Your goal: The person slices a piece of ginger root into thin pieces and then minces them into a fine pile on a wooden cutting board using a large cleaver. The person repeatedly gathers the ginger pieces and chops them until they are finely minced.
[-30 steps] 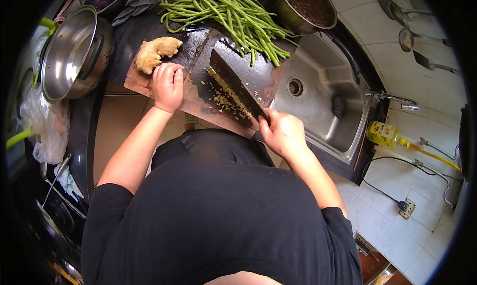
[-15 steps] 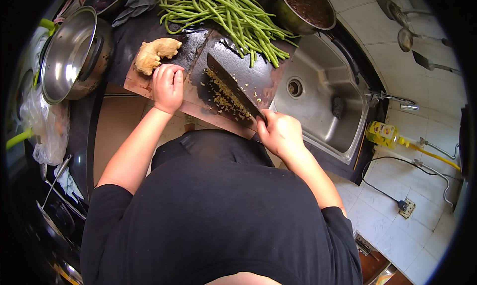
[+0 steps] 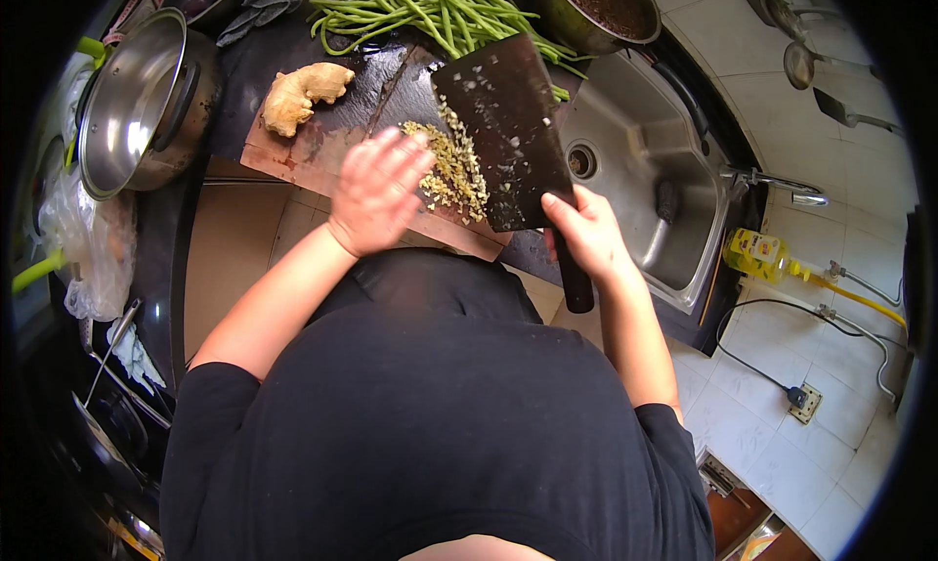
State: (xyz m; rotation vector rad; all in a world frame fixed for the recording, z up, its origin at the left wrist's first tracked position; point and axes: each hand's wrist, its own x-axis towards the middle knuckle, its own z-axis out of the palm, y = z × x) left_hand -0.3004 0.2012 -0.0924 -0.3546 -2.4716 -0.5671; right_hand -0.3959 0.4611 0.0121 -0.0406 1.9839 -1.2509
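At the far left, a steel pot (image 3: 112, 136) stands with its mouth tipped toward the person, well apart from the working spot. Next comes a knobbly piece of ginger (image 3: 298, 100), lying loose near the brown front edge of the table (image 3: 278, 160); neither hand touches it, and its place to the side seems to keep it clear of the blade. The left hand (image 3: 376, 194) is free of any grip, fingers stretched out and blurred, its tips right beside the chopped bits; whether they touch, I cannot tell. The green beans (image 3: 420, 12) are heaped toward the back, which likely leaves the front free for cutting. The chopped bits (image 3: 454, 165) lie in a loose pile between the left hand and the cleaver (image 3: 513, 136). The blade is turned so its broad side shows, with pale specks stuck to it, perhaps because they are damp. The right hand (image 3: 591, 238) is clamped around the top of the handle, thumb close to the blade, probably to steady its weight; the handle's end juts out below. Beyond lies the sink (image 3: 674, 258), bordering the table.
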